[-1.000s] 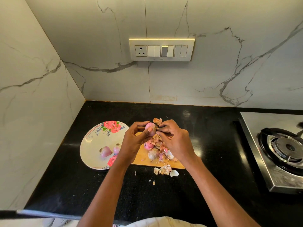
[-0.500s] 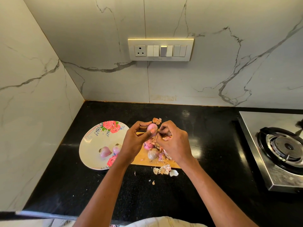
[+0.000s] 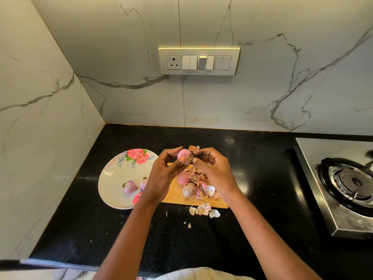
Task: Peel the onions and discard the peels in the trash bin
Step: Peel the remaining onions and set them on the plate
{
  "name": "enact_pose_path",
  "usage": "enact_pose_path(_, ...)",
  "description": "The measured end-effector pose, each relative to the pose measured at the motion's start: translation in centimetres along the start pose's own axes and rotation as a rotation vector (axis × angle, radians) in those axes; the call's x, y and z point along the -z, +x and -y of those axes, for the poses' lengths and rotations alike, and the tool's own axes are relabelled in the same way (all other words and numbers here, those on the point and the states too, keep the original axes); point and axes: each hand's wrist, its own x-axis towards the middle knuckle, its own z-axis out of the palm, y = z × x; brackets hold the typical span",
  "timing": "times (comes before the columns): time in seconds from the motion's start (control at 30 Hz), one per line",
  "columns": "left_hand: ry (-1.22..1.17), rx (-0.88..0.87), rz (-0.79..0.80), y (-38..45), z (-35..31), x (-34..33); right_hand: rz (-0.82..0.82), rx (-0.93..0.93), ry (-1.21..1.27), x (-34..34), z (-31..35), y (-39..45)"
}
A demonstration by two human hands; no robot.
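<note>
Two hands at work: left grip (image 3: 163, 174) pinching small pink half-peeled onion (image 3: 184, 155) above wooden cutting board (image 3: 175, 194); right grip (image 3: 214, 170) tugging dry brown skin (image 3: 194, 148) just beside. Best pulled in strips, root-to-tip, scraps dropping below.

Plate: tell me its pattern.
Cream plate with pink roses and green leaves, in the head view.
</note>
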Motion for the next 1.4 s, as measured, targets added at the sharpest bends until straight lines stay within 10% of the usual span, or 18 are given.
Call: enact_pose_path(1.4, -0.078, 0.1, 0.022, -0.1, -0.9, -1.1, -0.12, 0.224, -0.142, -0.1, 1.4, 0.0)
